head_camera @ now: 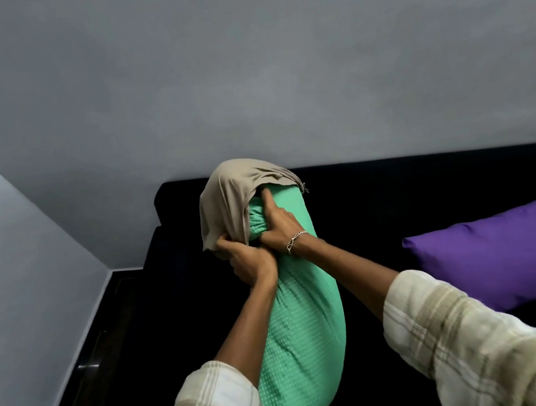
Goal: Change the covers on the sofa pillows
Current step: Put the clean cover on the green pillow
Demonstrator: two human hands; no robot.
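Both hands [267, 246] grip the beige cover [225, 205] over the green pillow [298, 329].

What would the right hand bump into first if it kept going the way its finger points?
Probably the beige cover atop the green pillow; the right hand has a fingertip at its hem.

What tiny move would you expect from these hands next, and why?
Probably the left hand tugs the beige cover farther down: it caps only the top of the green pillow, which the right hand pinches narrow.
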